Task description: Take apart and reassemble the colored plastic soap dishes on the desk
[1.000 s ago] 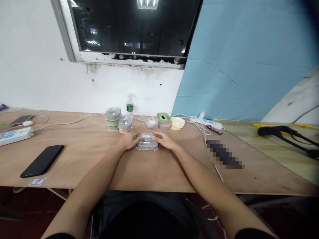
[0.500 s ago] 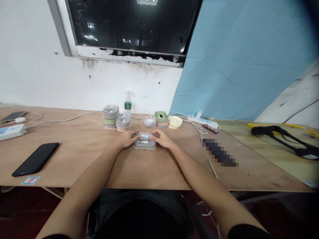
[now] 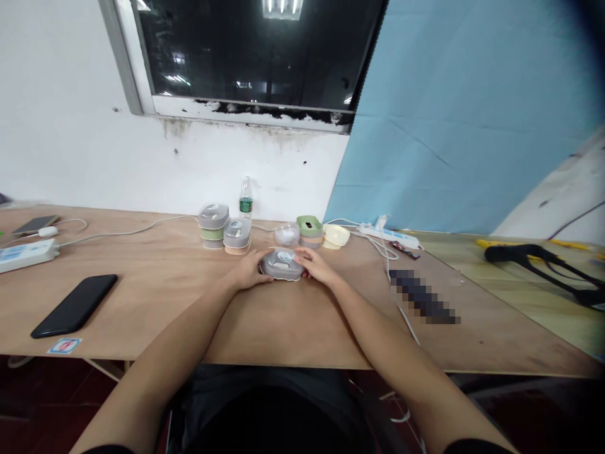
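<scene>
A small grey lidded container [image 3: 282, 264] sits on the wooden table [image 3: 283, 315] in front of me. My left hand [image 3: 248, 271] grips its left side with curled fingers. From the right, my right hand [image 3: 317, 266] holds the other side, fingers wrapped on the lid edge. The container looks slightly tilted between the two hands. Just behind stand a stack of grey and green containers [image 3: 213, 225] and a grey one on a peach base [image 3: 237, 235].
A clear tub [image 3: 287, 235], a green-lidded container [image 3: 309, 231] and a cream bowl [image 3: 336, 236] stand behind, with a water bottle [image 3: 246, 197] at the wall. A black phone [image 3: 74, 304] lies left. Power strips [image 3: 26, 255] and cables lie on both sides.
Both hands have shifted the grey container a little to the right and tilted it; before it lay flat under my fingers. The camera has also moved slightly.
</scene>
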`<state>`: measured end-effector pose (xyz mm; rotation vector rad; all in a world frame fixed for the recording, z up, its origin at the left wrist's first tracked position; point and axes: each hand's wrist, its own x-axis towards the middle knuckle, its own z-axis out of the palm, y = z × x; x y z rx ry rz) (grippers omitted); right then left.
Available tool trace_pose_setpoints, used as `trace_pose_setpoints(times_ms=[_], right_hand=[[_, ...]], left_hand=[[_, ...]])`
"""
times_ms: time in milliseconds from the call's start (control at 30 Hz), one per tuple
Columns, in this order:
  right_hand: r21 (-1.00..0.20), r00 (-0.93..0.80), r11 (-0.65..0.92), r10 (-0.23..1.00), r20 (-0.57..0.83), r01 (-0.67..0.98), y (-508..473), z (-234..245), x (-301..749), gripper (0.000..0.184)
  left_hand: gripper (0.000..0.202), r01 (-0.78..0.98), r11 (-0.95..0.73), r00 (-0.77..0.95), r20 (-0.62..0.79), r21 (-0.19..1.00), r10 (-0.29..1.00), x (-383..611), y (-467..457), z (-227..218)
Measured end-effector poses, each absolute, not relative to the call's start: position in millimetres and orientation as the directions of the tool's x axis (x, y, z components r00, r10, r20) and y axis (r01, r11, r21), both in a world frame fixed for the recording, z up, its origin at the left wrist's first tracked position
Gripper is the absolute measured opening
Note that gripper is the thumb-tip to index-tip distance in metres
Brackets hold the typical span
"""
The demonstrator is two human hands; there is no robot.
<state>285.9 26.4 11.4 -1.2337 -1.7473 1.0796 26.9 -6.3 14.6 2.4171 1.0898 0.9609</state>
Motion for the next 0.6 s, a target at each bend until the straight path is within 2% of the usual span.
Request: trace_pose_setpoints(times_ms=[200, 267, 367, 467, 600], right_hand=[[-0.900, -0.280, 0.204, 0.955, 0.097, 0.385, 31, 6, 287, 0.048], [-0.906, -0.272, 0.201, 0.957, 0.101, 0.371, 34, 3, 287, 0.050], [-0.906, -0.274, 0.209, 0.956, 0.110, 0.368, 37, -2, 286, 0.050], [-0.889, -0.301, 0.243, 0.945, 0.126, 0.389, 38, -5, 285, 0.048], [-0.873, -0.312, 0.263, 0.940, 0.137, 0.410, 37, -5, 284, 0.045]], left_hand=[[0.071, 0.556, -0.710, 0.436, 0.576, 0.432, 0.691, 29, -10, 24], [0.068, 0.595, -0.695, 0.375, 0.626, 0.403, 0.684, 26, -9, 29], [0.065, 0.701, -0.568, 0.101, 0.727, 0.432, 0.679, 17, -5, 35], [0.067, 0.740, -0.427, -0.198, 0.775, 0.520, 0.601, 3, 0, 37], [0.069, 0.737, -0.315, -0.352, 0.738, 0.598, 0.576, -14, 7, 32]])
